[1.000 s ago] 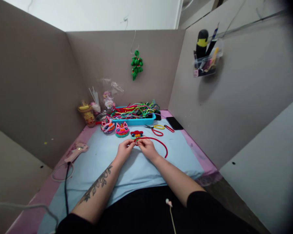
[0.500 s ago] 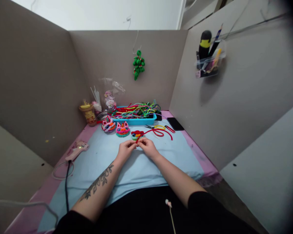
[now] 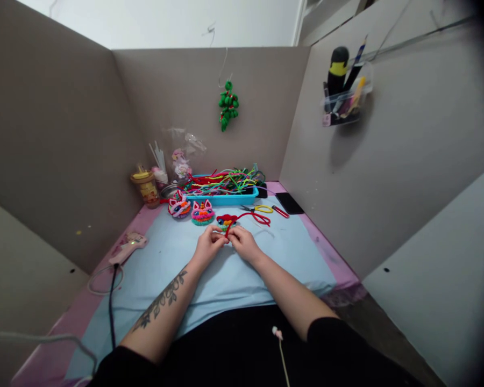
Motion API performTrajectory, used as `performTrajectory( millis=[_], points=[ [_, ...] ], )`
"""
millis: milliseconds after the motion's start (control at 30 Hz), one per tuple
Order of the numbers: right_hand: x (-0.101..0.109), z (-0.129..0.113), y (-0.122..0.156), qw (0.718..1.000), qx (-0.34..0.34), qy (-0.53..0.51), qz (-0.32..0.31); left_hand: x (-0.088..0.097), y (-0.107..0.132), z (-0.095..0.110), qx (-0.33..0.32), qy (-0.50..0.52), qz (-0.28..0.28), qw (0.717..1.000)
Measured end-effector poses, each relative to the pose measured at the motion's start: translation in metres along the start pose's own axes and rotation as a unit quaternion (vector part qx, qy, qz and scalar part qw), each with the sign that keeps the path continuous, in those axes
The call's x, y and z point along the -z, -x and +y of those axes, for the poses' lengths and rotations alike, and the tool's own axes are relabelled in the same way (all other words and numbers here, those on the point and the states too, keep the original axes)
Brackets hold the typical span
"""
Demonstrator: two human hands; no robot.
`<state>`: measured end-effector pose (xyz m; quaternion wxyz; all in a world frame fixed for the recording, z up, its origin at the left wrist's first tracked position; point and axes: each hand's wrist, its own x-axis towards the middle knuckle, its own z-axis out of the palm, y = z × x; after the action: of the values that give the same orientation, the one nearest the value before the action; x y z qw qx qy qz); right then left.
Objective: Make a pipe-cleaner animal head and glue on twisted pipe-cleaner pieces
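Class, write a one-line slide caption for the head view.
Left hand and right hand pinch a red pipe cleaner over a blue mat.

Just in front of blue tray (image 3: 226, 201): left hand (image 3: 207, 245) and right hand (image 3: 244, 243) pinch red pipe cleaner (image 3: 246, 214). Which fingertips meet on it: too small to tell.
Small red craft piece (image 3: 226, 219) there: near side hidden behind fingers.
Behind tray's right end: dark object (image 3: 260, 191), mostly hidden.
Left of tray: clear bags (image 3: 185, 145), contents blurred.
Well in front of tray: glue gun cable (image 3: 110, 317) and earbud cord (image 3: 283, 357), both cut by bottom edge.
Above and right of tray: wall holder (image 3: 346, 100), contents too small to name.
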<state>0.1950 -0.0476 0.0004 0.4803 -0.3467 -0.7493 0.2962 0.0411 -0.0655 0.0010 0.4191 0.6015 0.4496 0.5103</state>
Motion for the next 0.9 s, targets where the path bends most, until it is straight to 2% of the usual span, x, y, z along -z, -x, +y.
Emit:
performTrajectory(
  millis=[67, 200, 467, 600, 667, 767, 833, 900],
  points=[
    [0.0, -0.001, 0.0, 1.0, 0.013, 0.019, 0.009, -0.001, 0.001, 0.002, -0.001, -0.003, 0.0, 1.0],
    [-0.003, 0.004, 0.0, 1.0, -0.017, -0.008, 0.011, -0.001, 0.002, 0.003, -0.012, -0.033, 0.002, 0.999],
    [-0.001, 0.004, 0.001, 0.979, -0.16, -0.11, -0.061, 0.007, 0.001, -0.01, -0.037, -0.107, -0.04, 0.993],
    [0.001, 0.004, 0.0, 0.978, -0.147, -0.122, -0.079, 0.008, 0.0, -0.009, -0.026, -0.109, -0.057, 0.992],
    [0.001, 0.008, -0.001, 0.982, -0.126, -0.129, -0.061, 0.007, -0.001, -0.006, -0.024, -0.083, -0.051, 0.995],
    [0.001, 0.016, -0.004, 0.979, -0.118, -0.163, 0.014, 0.007, -0.002, -0.002, -0.031, -0.059, -0.026, 0.997],
    [0.001, 0.021, -0.005, 0.974, -0.126, -0.18, 0.058, 0.007, -0.002, 0.001, -0.042, -0.083, -0.013, 0.996],
    [0.0, 0.023, -0.005, 0.97, -0.136, -0.187, 0.072, 0.006, -0.002, 0.002, -0.054, -0.116, -0.013, 0.992]
  ],
)
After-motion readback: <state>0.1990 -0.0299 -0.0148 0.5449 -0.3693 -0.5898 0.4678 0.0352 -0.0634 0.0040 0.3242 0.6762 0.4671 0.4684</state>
